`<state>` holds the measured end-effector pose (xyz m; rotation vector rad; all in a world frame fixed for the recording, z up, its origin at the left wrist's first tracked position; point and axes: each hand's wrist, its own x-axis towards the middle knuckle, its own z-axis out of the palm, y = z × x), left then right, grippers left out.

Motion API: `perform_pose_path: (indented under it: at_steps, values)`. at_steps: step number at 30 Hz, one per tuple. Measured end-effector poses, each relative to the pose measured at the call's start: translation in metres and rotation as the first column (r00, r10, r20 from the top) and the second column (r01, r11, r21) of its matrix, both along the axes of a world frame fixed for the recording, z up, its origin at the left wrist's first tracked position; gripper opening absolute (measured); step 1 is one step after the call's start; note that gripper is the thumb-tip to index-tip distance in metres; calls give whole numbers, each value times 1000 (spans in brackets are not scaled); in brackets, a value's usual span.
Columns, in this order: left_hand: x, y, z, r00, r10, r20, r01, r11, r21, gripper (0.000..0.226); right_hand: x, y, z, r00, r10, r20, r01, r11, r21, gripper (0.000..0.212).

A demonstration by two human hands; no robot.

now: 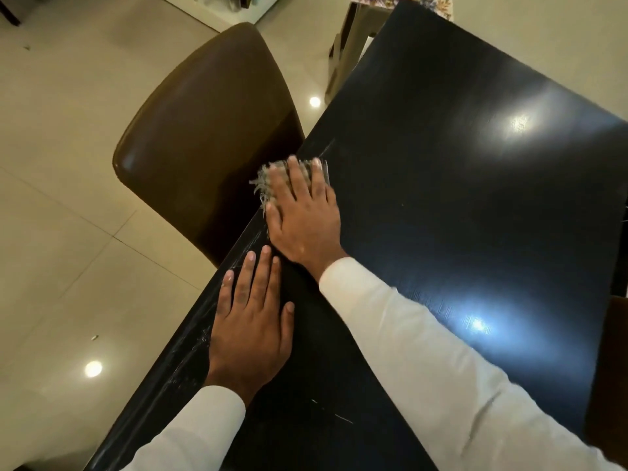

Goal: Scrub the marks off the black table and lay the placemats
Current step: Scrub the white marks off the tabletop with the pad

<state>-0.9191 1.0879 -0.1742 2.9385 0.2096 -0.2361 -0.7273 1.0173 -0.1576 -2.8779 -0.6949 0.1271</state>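
Note:
The black table (458, 205) fills the right and middle of the head view. My right hand (304, 219) presses flat on a wiry metal scrubber (263, 185) at the table's left edge, fingers spread over it. My left hand (253, 321) lies flat on the tabletop nearer to me, palm down, fingers apart and holding nothing. White scratch-like marks (190, 362) run along the left edge beside my left hand. More thin marks (343, 419) show near the bottom, and one (328, 149) lies just beyond the scrubber. No placemat lies on the table.
A brown padded chair (204, 130) stands pushed against the table's left edge, right beside the scrubber. Beige floor tiles (68, 232) lie to the left. At the top, a second chair (346, 52) and a floral cloth (435, 5) sit behind the table's far corner.

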Motion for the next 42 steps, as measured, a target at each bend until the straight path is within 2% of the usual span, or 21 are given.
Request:
perform_pose_path:
  at_steps: [2, 5, 8, 10, 14, 18, 20, 23, 25, 27, 29, 32, 34, 38, 42]
  values:
    - [0, 1, -2, 1000, -12, 5, 12, 1000, 8, 75, 41, 4, -1, 999, -22, -23, 22, 1000, 1, 70]
    - [0, 1, -2, 1000, -12, 7, 12, 1000, 12, 75, 76, -20, -2, 983, -182, -20, 182, 983, 6, 69]
    - [0, 0, 1, 1000, -6, -15, 6, 1000, 5, 76, 52, -57, -5, 925, -379, 41, 379, 925, 13, 69]
    - [1, 1, 3, 1000, -3, -10, 3, 1000, 7, 76, 9, -64, -2, 893, -446, 63, 447, 895, 1, 70]
    - [2, 2, 5, 1000, -13, 12, 14, 1000, -7, 75, -67, -32, 3, 963, -266, -38, 265, 964, -33, 73]
    - [1, 3, 5, 1000, -5, 8, 5, 1000, -17, 76, -41, -12, 0, 996, -84, -9, 84, 996, 14, 69]
    - [1, 3, 3, 1000, 0, -13, 0, 1000, 0, 76, -4, -28, -5, 993, -118, 14, 118, 993, -3, 70]
    - [2, 1, 1, 1000, 5, -12, -5, 1000, 17, 77, 32, -88, -13, 921, -387, 40, 389, 921, -34, 71]
    - [2, 0, 2, 1000, 8, -4, -8, 1000, 20, 77, 19, -128, -14, 871, -485, 71, 489, 871, -48, 71]
    - [1, 1, 3, 1000, 6, 7, -7, 999, 34, 77, -17, -145, -9, 854, -514, 79, 518, 853, -59, 71]
    - [0, 1, 3, 1000, 3, 2, -3, 999, 40, 78, -62, -136, -4, 873, -485, 43, 487, 870, -79, 72]
    - [-7, 2, 4, 1000, 22, -3, -22, 999, 26, 79, -109, -97, 2, 946, -321, -53, 316, 946, -76, 74]
    - [-17, 0, 4, 998, 63, -24, -62, 998, 16, 80, -108, -72, 6, 975, -205, -83, 201, 978, -61, 72]
    - [-47, 1, 1, 994, 76, -73, -77, 997, -5, 82, -47, -48, 6, 996, -60, -67, 57, 997, -48, 71]
    - [-59, 2, -4, 996, 80, -29, -80, 997, -1, 80, 48, -58, 5, 977, -196, -82, 193, 980, -41, 70]
